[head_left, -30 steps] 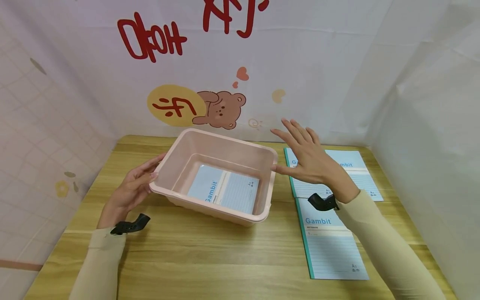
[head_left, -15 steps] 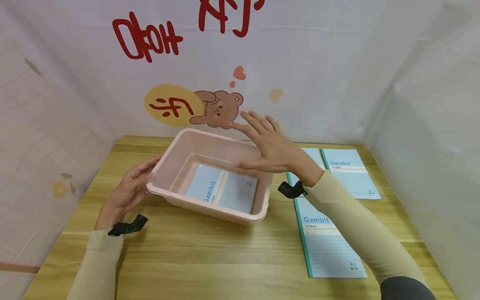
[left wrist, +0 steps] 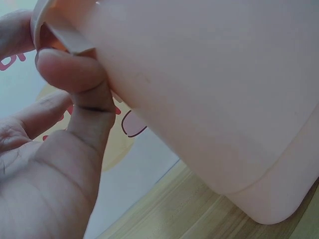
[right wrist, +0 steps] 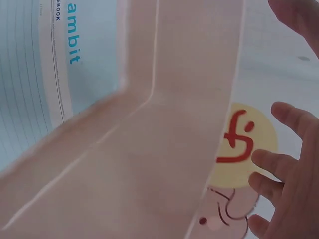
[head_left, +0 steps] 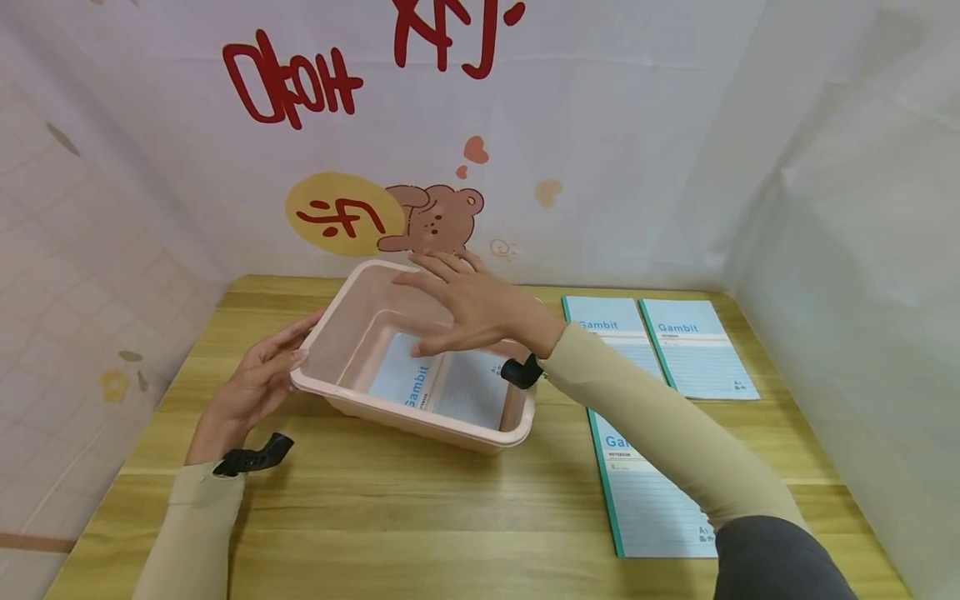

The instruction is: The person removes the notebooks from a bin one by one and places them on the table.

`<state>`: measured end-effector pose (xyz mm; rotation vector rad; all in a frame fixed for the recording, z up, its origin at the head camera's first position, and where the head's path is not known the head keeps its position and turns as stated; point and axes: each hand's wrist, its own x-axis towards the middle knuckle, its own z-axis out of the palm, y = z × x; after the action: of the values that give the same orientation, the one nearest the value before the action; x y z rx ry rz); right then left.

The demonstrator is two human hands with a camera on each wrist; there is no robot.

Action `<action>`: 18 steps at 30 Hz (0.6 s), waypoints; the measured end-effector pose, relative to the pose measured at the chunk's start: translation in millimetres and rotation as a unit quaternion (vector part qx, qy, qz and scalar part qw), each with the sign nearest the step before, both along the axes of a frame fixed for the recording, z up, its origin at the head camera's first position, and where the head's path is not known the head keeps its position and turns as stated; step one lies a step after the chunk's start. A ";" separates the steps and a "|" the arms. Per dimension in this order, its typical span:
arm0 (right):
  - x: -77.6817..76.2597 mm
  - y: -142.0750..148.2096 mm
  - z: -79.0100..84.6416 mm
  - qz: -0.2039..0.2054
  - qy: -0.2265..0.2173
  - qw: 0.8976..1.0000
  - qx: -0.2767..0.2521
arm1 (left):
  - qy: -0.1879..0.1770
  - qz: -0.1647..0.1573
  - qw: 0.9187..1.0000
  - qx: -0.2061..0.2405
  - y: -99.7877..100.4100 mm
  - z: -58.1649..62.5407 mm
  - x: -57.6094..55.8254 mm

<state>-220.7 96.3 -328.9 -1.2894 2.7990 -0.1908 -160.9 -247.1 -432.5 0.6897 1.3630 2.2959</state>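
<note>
A pale pink plastic bin [head_left: 341,329] sits tilted over the table in the head view. Inside on its floor lies a light blue Gambit notebook [head_left: 393,371], partly hidden by my right forearm. My left hand [head_left: 258,383] grips the bin's left rim; in the left wrist view the thumb [left wrist: 75,72] presses the rim from outside. Over the bin's opening, my right hand [head_left: 472,308] is spread with nothing in it. The right wrist view shows its fingers [right wrist: 289,114] beside the bin's far wall [right wrist: 194,64].
Two more Gambit notebooks [head_left: 697,354] lie side by side at the back right, with another notebook [head_left: 652,508] in front of them, partly under the right sleeve [head_left: 652,417]. A white printed curtain [head_left: 622,183] borders the wooden table [head_left: 390,517] at the back and sides.
My right hand has moved left from beside the bin's right rim to over the bin's middle, fingers still spread. The left hand and the bin have stayed nearly in place.
</note>
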 end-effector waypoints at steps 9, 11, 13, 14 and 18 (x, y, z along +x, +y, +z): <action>-11.2 -29.4 -16.3 0.061 -0.043 0.995 0.067 | 0.004 0.007 1.000 -0.020 1.7 0.8 0.6; -12.7 -33.7 -20.3 0.075 -0.043 0.994 0.074 | 0.006 0.008 1.000 -0.024 2.3 1.1 1.0; -13.5 -37.6 -23.9 0.087 -0.038 0.993 0.076 | 0.005 0.007 1.000 -0.025 2.6 1.2 1.2; -13.9 -39.4 -25.6 0.092 -0.038 0.992 0.074 | 0.005 0.007 1.000 -0.025 2.7 1.3 1.3; -15.4 -47.1 -32.0 0.104 -0.049 0.991 0.075 | 0.009 0.008 1.000 -0.027 2.6 1.5 1.5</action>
<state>-236.1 49.2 -360.9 -1.4788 2.5215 -0.0319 -159.3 -244.5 -431.0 0.6849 1.4385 2.2613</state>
